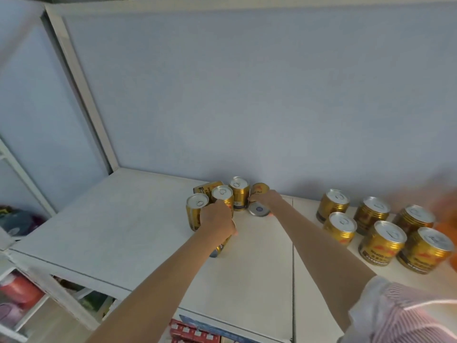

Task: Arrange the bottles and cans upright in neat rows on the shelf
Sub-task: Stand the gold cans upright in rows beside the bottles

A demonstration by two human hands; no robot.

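A cluster of gold drink cans sits at the back of the white shelf [123, 231]. Three stand upright: one at the left [196, 206], one in the middle [222, 194] and one behind [239, 191]. Another can [207, 188] lies on its side by the wall. My left hand [216, 219] is closed over a tilted can [220, 248], whose lower end shows under my wrist. My right hand [265, 200] grips a can lying on its side [259, 209], its silver end facing me. To the right, several upright cans [382, 242] stand in two rows.
A pale blue back wall [247, 107] rises right behind the cans. A seam [293, 268] splits the shelf top. Something orange and blurred [445, 229] is at the right edge. Red boxes [193, 332] sit on a lower shelf, and coloured goods [19, 290] at the lower left.
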